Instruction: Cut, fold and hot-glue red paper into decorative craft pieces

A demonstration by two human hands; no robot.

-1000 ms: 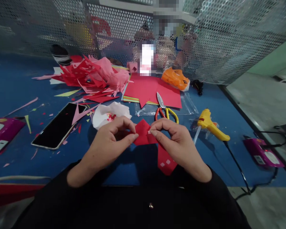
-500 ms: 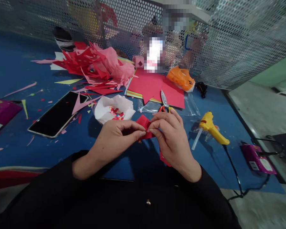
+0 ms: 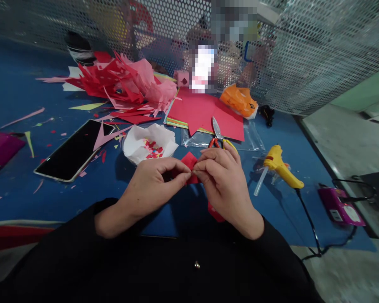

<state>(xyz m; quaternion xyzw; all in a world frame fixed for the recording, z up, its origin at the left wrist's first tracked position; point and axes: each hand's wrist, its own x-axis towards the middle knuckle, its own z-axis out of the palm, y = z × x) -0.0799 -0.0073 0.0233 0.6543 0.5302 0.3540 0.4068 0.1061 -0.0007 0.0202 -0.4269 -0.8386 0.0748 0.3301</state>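
Between both hands is a small piece of red paper (image 3: pixel 189 161), its upper corner showing above the fingertips. My left hand (image 3: pixel 156 179) pinches it from the left with thumb and forefinger. From the other side my right hand (image 3: pixel 222 179) pinches it, fingertips almost meeting the left ones. The fingers hide much of the paper. Another red paper piece (image 3: pixel 215 212) shows partly below my right hand. Scissors (image 3: pixel 217 131) with red and yellow handles lie just beyond the right hand. A white paper-lined bowl (image 3: pixel 132 145) with small red bits sits beyond the left hand.
On the blue table (image 3: pixel 158 219) a dark-screened phone (image 3: pixel 74 151) lies left, near a heap of red and pink paper scraps (image 3: pixel 123 82). Red sheets (image 3: pixel 221 115) and an orange packet (image 3: pixel 239 101) lie ahead. A yellow glue gun (image 3: pixel 281 166) and a purple power strip (image 3: pixel 341 206) are right.
My hands keep pinching the red paper, with the right fingertips shifted slightly left toward the left ones. The whole view has moved a little.
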